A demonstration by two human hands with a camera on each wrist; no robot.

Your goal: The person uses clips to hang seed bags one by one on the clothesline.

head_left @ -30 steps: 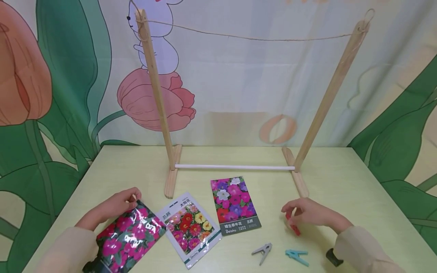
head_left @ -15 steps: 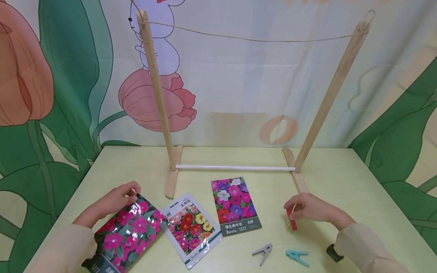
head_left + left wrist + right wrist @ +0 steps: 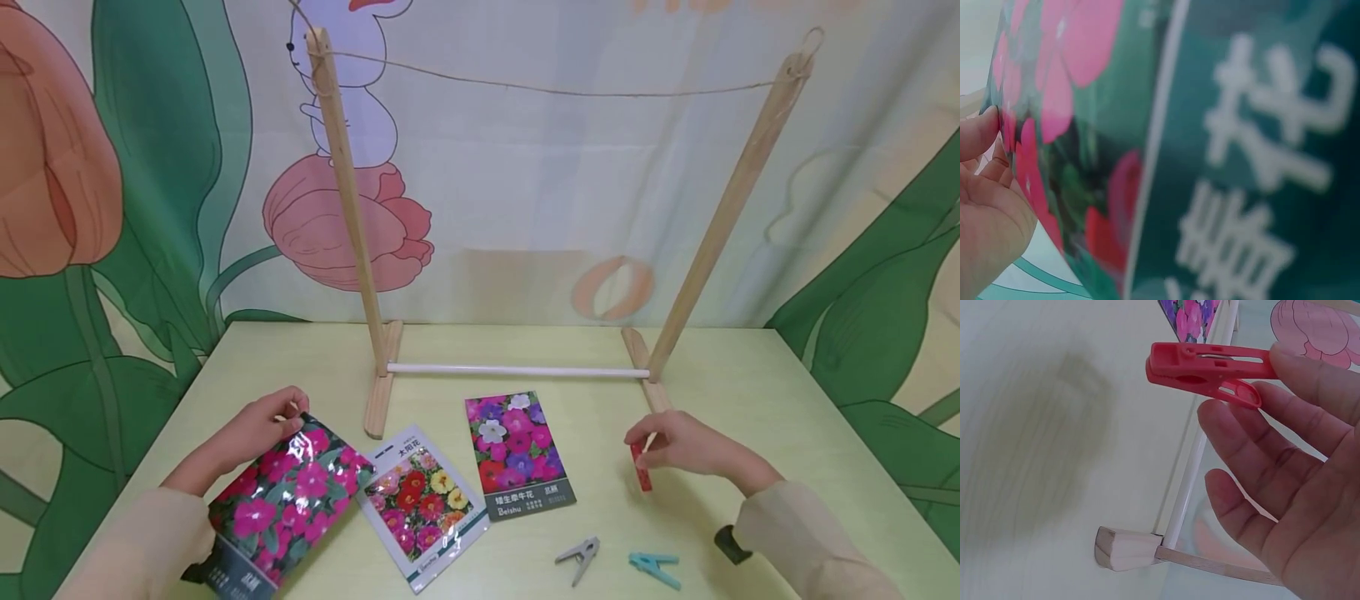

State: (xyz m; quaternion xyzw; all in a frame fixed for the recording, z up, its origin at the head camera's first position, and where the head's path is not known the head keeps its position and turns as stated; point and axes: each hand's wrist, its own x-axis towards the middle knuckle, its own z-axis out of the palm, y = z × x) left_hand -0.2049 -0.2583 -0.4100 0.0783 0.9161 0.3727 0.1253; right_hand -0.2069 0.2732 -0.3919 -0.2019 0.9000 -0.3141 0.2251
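My left hand pinches the top corner of a seed packet with pink flowers, which is tilted over the table's left side; its printed front fills much of the left wrist view. Between thumb and fingers, my right hand holds a red clothespin by its handle end, jaws pointing away from the palm. On the table between the hands lie a white-bordered seed packet and a packet with purple and pink flowers. The held packet's lower corner overlaps the white-bordered one.
A grey clothespin and a turquoise clothespin lie near the front. Behind the packets stands a wooden frame with a left post, a right post, a white crossbar and a string between the post tops.
My left hand has risen slightly with the pink-flower packet, whose front now shows more. My right hand has lifted the red clothespin a little.
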